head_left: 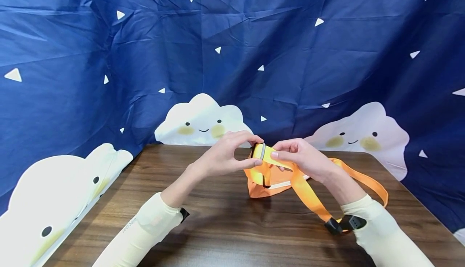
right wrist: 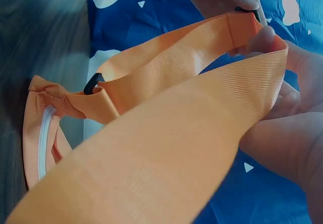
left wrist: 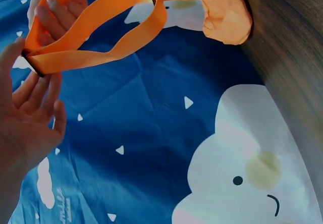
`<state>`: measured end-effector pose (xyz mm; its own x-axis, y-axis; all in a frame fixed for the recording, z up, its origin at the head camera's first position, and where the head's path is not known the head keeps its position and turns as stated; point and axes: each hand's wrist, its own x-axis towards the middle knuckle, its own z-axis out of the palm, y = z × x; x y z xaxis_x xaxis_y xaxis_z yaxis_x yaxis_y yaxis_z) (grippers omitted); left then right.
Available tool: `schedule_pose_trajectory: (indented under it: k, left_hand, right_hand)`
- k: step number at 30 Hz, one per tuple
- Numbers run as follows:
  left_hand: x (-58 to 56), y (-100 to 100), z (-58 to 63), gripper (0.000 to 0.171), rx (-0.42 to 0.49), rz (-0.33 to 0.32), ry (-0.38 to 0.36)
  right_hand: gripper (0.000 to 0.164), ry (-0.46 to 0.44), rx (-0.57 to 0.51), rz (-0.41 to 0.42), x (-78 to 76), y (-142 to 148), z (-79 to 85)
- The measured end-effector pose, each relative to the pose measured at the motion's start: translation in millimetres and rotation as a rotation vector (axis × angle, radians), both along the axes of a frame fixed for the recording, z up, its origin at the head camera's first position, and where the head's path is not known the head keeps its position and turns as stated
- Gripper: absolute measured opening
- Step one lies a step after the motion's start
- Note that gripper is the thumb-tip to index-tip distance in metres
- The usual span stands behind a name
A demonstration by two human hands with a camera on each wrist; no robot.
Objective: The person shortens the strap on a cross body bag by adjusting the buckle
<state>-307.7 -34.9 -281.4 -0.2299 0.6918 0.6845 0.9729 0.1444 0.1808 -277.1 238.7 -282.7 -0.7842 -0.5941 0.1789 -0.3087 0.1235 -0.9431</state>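
My left hand (head_left: pixel 225 154) pinches a black strap slider (head_left: pixel 258 151) between thumb and fingertips, raised over the table. An orange webbing strap (head_left: pixel 308 194) runs through it. To the right, my right hand (head_left: pixel 306 158) grips the strap between thumb and fingers. The left wrist view shows the strap looped from the slider back toward an orange pouch (left wrist: pixel 227 17). A second black ring (right wrist: pixel 94 84) joins the strap near the pouch, which has a white zipper (right wrist: pixel 47 138). From the strap's lower end hangs a black buckle (head_left: pixel 333 226), close to the right wrist.
A dark wood-grain table (head_left: pixel 214 218) lies under both hands. Another length of orange strap (head_left: pixel 367 180) arcs behind the right forearm. Blue fabric with clouds and triangles (head_left: pixel 232 57) hangs at the table's far edge.
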Motion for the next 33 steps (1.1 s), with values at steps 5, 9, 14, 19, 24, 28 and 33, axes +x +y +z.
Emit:
schedule_pose_trajectory:
  k: [5, 9, 14, 19, 24, 28, 33]
  left_hand:
    - [0.8, 2, -1.6, 0.047, -0.01, -0.004, 0.011]
    - [0.4, 4, -2.7, 0.045, -0.003, -0.029, 0.033]
    - [0.6, 5, -3.6, 0.044, -0.012, -0.045, 0.026]
    - [1.7, 7, -4.4, 0.045, -0.036, -0.049, 0.002]
    - [1.5, 6, -2.8, 0.046, -0.037, -0.064, -0.01]
    - [1.3, 3, -0.5, 0.047, -0.019, -0.038, 0.018]
    - [1.6, 0, 0.6, 0.048, -0.014, -0.003, 0.037]
  right_hand:
    - [0.021, 0.009, 0.041, 0.009, 0.2, -2, -0.5]
    - [0.021, 0.008, 0.045, -0.004, 1.4, -5, -0.8]
    - [0.021, -0.002, 0.029, 0.007, 1.5, -7, -2.8]
    - [0.02, 0.005, 0.028, 0.022, 0.5, -8, -4.6]
    - [0.022, -0.001, 0.02, 0.009, 0.2, -7, -3.1]
    - [0.025, -0.039, -0.029, 0.015, -1.2, -2, -1.2]
    - [0.023, -0.052, -0.047, 0.003, -2.9, 3, -1.4]
